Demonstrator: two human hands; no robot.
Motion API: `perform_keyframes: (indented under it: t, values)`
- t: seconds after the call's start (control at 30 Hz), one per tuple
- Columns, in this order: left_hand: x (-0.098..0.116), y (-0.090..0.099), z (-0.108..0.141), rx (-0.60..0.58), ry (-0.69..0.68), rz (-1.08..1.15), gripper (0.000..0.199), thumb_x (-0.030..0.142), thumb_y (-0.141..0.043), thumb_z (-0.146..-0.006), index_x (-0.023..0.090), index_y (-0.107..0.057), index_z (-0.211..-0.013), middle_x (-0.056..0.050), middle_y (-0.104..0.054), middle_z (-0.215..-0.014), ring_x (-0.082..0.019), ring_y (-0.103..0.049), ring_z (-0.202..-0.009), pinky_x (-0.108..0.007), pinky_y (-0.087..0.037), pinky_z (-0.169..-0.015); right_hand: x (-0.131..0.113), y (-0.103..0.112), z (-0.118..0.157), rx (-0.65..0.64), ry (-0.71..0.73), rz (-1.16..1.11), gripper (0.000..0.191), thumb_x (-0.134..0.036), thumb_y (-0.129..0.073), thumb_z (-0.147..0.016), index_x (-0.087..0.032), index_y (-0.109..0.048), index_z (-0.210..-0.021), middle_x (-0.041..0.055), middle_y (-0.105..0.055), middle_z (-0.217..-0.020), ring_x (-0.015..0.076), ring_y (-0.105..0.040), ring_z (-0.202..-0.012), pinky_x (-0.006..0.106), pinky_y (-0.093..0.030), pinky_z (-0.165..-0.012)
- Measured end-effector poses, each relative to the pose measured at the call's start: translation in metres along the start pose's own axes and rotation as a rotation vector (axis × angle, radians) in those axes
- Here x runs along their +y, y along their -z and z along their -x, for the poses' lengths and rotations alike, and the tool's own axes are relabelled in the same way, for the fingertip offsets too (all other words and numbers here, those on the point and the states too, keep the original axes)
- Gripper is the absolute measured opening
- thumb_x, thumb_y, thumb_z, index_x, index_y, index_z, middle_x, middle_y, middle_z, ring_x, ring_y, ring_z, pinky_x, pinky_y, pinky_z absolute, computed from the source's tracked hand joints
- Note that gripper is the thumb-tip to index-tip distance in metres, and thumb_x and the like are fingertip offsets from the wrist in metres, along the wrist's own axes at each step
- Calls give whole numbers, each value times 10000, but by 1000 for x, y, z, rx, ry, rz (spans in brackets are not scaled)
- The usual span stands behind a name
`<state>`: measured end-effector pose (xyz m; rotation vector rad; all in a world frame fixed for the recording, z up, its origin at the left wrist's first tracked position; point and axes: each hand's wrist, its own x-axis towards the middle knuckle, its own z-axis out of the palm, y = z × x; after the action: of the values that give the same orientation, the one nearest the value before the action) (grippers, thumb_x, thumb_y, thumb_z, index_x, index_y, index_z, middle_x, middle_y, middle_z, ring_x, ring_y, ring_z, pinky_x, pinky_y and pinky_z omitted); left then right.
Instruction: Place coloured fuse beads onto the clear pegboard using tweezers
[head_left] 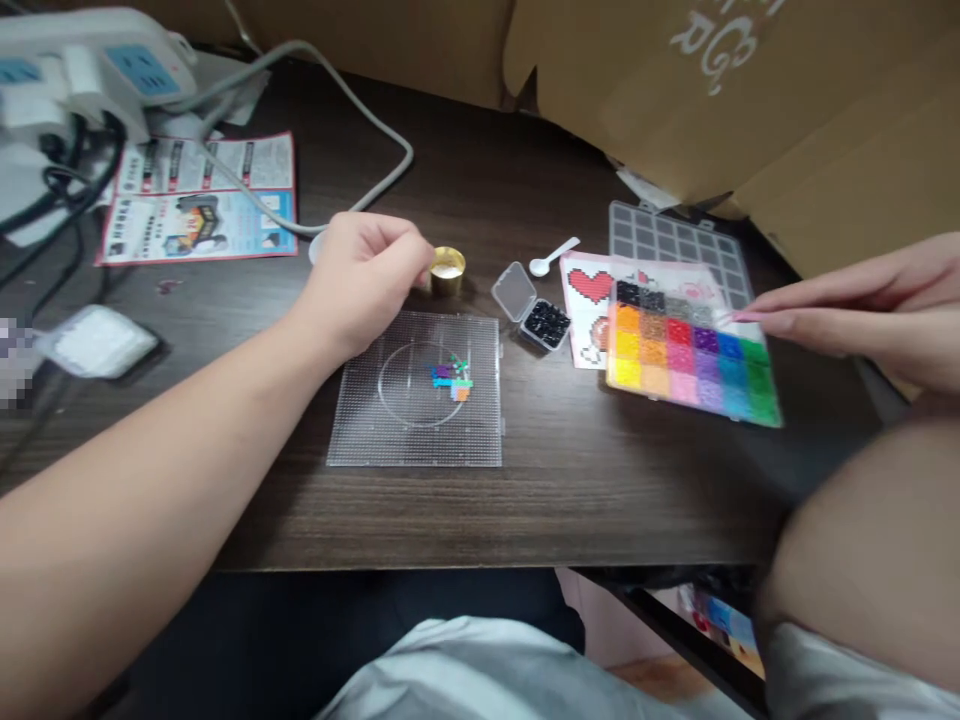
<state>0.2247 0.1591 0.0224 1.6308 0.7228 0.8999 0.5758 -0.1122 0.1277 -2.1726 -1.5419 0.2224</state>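
My left hand [371,270] is closed in a pinch at the left side of a small gold cup [448,272] with pale contents. Just below it lies a clear pegboard [367,430] with a circular outline and a small cluster of coloured beads [451,380] on it. On the right, my right hand [877,310] pinches a thin pale pink pointed tool [746,316], whose exact kind is unclear. Its tip hovers over the upper right of a compartment box of coloured beads [679,350]. A small lidded box of black beads [546,323] stands open between pegboard and bead box.
A white spoon [551,258], a pattern sheet [589,285] and a clear grid lid [675,235] lie behind the bead box. Upper left hold a power strip [142,65], a grey cable [390,140], a leaflet [202,215] and a white packet [101,342]. Cardboard [600,90] borders the back.
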Motion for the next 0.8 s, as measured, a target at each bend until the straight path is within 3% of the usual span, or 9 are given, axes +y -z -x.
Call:
perform_keyframes:
  t: [0.03, 0.07, 0.13, 0.2, 0.27, 0.33, 0.57, 0.8]
  values:
    - [0, -1, 0, -11, -2, 4, 216, 279, -652, -703, 251, -578, -502, 47, -386, -448, -89, -311, -420, -341, -144, -489, -24, -17, 1, -90, 71, -117, 323, -592, -1026, -864, -285, -988, -954, 128, -886, -872, 174, -831, -652, 215, -565, -509]
    - [0, -1, -1, -24, -2, 8, 223, 260, -647, -717, 246, -585, -503, 49, -381, -445, -88, -313, -425, -338, -151, -494, -50, -36, 3, -83, 157, -234, 159, -441, -1001, -933, -314, -988, -1028, 96, -901, -931, 181, -860, -718, 209, -626, -583]
    - [0, -2, -1, -30, -3, 23, 256, 201, -631, -746, 238, -576, -499, 52, -373, -437, -81, -303, -428, -336, -154, -496, -99, -81, 9, -208, 353, -449, 205, -175, -929, -954, -318, -979, -1092, 48, -917, -1014, 153, -865, -750, 180, -655, -635]
    - [2, -3, 0, -33, 0, 48, 302, 151, -614, -774, 233, -548, -492, 56, -376, -437, -70, -288, -426, -335, -147, -493, -133, -125, 14, -332, 502, -607, 237, -134, -836, -1006, -237, -962, -1178, 64, -916, -1005, 153, -850, -729, 205, -654, -607]
    - [3, -5, 1, -45, 3, 79, 332, 127, -604, -800, 229, -536, -492, 61, -373, -438, -60, -274, -427, -331, -138, -494, -150, -160, 15, -281, 549, -671, 232, -138, -798, -1037, -197, -950, -1203, 51, -889, -880, 130, -782, -629, 221, -619, -562]
    - [3, -6, 2, -55, -19, 119, 345, 128, -607, -818, 226, -534, -495, 66, -365, -439, -52, -265, -435, -328, -127, -502, -153, -180, 12, -182, 553, -660, 249, -112, -791, -1023, -215, -955, -1179, 19, -855, -797, 112, -724, -569, 220, -580, -528]
    - [5, -12, 5, -53, -43, 189, 328, 181, -589, -834, 219, -497, -521, 81, -331, -487, -26, -231, -467, -304, -141, -525, -143, -177, 3, -123, 513, -556, 338, -55, -835, -969, -329, -969, -1116, -23, -877, -845, 143, -789, -634, 232, -605, -518]
    - [11, -14, 5, -40, -29, 162, 391, 131, -577, -878, 196, -520, -497, 76, -320, -466, -4, -233, -444, -280, -94, -497, -144, -178, 3, -153, 444, -480, 224, -119, -809, -1022, -252, -965, -1113, 2, -862, -814, 151, -789, -634, 242, -598, -504]
